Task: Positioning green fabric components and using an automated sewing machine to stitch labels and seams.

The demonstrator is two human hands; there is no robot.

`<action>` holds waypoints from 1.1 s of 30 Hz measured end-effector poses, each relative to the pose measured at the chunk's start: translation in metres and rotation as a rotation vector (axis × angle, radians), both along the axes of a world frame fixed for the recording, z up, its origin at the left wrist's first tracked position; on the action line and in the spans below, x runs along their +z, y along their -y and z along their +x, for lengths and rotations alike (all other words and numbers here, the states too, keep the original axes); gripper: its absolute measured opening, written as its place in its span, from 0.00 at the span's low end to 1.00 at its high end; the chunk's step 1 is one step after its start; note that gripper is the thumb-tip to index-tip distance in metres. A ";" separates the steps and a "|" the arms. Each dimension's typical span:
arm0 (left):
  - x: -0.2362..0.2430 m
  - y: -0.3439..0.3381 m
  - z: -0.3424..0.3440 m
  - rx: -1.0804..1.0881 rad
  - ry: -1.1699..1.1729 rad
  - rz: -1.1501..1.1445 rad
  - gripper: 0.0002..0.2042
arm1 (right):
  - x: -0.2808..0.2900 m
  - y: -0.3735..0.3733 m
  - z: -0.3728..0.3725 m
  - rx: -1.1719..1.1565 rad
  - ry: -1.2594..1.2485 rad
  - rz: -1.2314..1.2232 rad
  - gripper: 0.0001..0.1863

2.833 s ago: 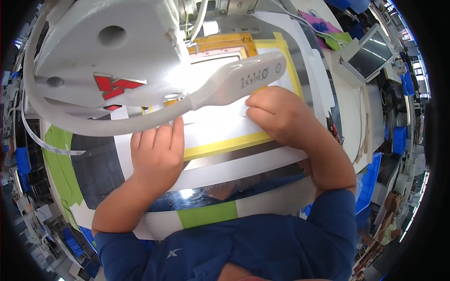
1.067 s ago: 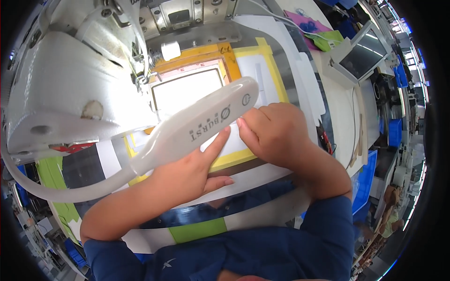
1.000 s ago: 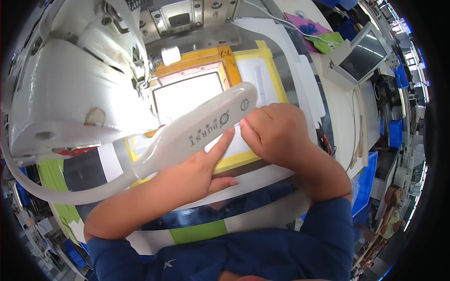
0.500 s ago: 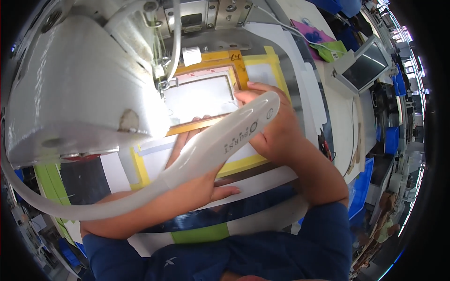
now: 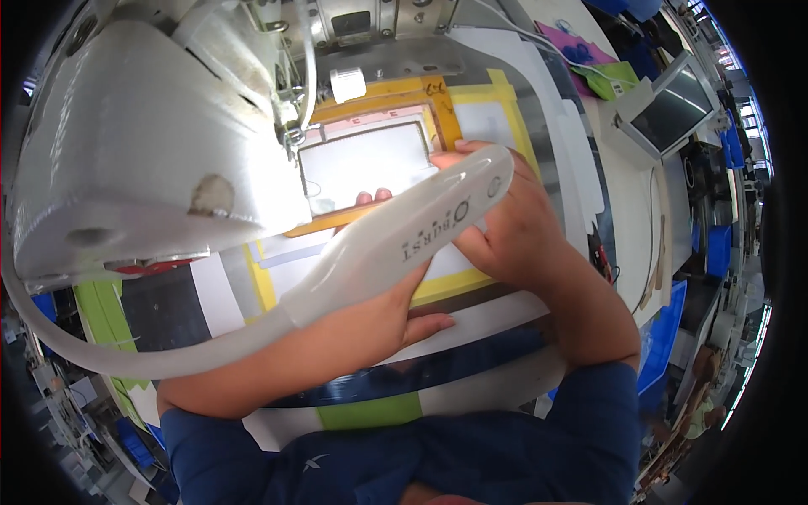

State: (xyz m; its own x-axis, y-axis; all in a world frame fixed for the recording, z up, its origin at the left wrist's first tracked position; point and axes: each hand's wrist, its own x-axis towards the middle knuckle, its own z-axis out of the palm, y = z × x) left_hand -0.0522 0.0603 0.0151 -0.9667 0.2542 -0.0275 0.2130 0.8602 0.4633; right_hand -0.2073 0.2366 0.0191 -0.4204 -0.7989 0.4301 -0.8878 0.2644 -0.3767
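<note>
Far left, green sheet (image 5: pixel 99 328), then white machine head (image 5: pixel 151 151). Pale gooseneck lamp (image 5: pixel 412 223) loops in front, its head slanting up to the right across both hands. Left hand (image 5: pixel 406 313) partly behind it: thumb spread away, two fingertips (image 5: pixel 383 194) showing past near bar of the orange frame (image 5: pixel 446 118), rest hidden, can't tell if clamped. Frame is just right of the machine head, over a yellow-taped white sheet (image 5: pixel 480 118), white panel (image 5: pixel 370 160) inside it. Right hand (image 5: pixel 523 223) at lower end of frame's right bar, thumb apart from the fingers, lamp blocks the rest, can't tell grip. Further right, tilted monitor (image 5: pixel 669 109) and blue bin (image 5: pixel 665 337)
</note>
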 end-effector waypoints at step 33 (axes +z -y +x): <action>0.004 -0.005 0.010 0.069 -0.084 -0.072 0.45 | 0.003 0.018 0.008 0.081 -0.088 0.157 0.16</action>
State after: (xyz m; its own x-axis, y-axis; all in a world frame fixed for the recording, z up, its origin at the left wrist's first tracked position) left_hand -0.0419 0.0652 0.0187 -0.9815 0.1878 0.0387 0.1881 0.9045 0.3827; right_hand -0.1992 0.2187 0.0223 -0.3178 -0.8888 0.3301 -0.9365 0.2397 -0.2560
